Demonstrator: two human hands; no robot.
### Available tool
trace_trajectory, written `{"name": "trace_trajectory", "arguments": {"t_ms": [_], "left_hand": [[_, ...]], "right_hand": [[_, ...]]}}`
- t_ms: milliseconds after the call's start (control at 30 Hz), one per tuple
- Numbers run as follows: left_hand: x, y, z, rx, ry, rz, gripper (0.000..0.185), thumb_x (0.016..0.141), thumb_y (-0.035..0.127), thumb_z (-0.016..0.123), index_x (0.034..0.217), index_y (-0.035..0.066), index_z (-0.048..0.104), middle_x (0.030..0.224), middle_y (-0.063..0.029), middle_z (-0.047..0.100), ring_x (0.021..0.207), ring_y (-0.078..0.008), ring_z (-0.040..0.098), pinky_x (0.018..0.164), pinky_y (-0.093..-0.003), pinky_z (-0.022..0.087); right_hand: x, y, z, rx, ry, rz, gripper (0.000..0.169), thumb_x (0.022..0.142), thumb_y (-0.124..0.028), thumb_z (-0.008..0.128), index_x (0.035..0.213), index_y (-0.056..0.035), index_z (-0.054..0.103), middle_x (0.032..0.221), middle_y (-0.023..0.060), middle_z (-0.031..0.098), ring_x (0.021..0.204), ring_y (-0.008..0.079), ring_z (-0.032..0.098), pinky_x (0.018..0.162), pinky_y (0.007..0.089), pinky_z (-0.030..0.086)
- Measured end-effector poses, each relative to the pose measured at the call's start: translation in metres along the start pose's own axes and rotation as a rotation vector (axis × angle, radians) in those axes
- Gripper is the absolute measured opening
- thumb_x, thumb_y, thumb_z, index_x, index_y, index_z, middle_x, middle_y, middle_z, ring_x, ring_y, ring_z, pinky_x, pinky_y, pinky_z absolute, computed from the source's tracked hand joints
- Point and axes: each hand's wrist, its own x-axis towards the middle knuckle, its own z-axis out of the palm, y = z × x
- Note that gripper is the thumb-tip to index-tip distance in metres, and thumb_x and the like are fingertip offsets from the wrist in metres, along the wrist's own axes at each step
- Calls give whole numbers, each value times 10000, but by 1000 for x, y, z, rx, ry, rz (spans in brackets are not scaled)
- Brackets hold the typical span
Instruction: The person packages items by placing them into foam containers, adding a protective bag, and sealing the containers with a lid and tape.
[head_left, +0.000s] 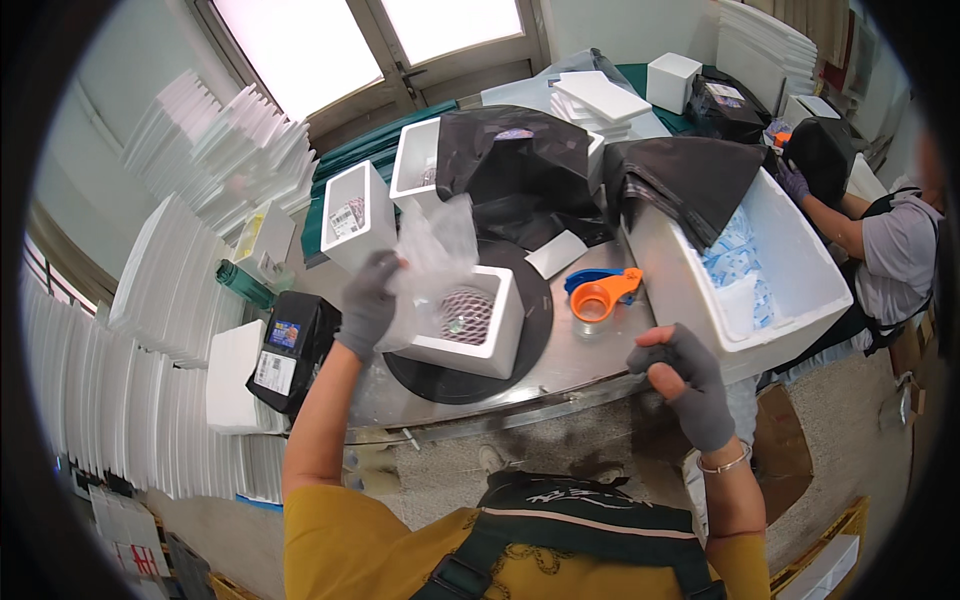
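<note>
My left hand (369, 300), in a grey fingerless glove, is closed on a crumpled clear plastic bag (442, 236). The bag hangs over the left part of an open white foam box (508, 330), which stands on a round black turntable (536, 300). Inside that box lies something in a pinkish mesh sleeve (466, 315). My right hand (679, 379), gloved the same way, is raised near the table's front edge with its fingers partly curled and nothing seen in them. Between my hands and farther back lie an orange tape dispenser (600, 296) and a blue one (581, 277).
A large foam box (814, 300) with blue-and-white packs stands at right, black bags (690, 180) over its corner. More foam boxes (375, 225) and a black bag (525, 172) stand behind the turntable. Foam stacks and a black parcel (294, 349) are at left. A co-worker (892, 240) works at right.
</note>
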Motion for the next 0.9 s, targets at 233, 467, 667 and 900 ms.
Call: {"name": "trace_trajectory", "arguments": {"t_ms": [233,467,667,900], "left_hand": [[9,-23,9,51,-572,79,498,778,116,686,1258,120,555,1319,-166,529,1116,-371,591,930,-434,503],[-9,-83,38,-232,-868,-105,534,878,418,633,1268,58,572,1160,-256,613,1083,-423,601,939,-469,481],[2,-57,36,-106,-872,-225,391,828,355,652,1049,34,665,971,-218,685,967,-391,633,855,-471,489],[-37,-64,16,-257,-160,-17,446,719,244,755,1102,61,620,1191,-190,537,1066,-376,514,910,-484,444]], "right_hand": [[99,53,129,-623,-181,-225,589,885,-207,688,1388,-14,451,1272,167,546,1130,336,582,950,391,470],[204,137,230,-859,-42,-417,492,852,-173,665,1296,-3,538,1325,208,530,1218,390,519,1010,433,454],[243,130,250,-1076,-322,-318,330,786,-132,635,1095,-17,624,1062,149,631,1064,331,562,939,422,475],[239,140,246,-1148,-489,-341,319,784,-217,681,1021,-12,626,1033,145,639,1083,327,577,943,417,469]]}}
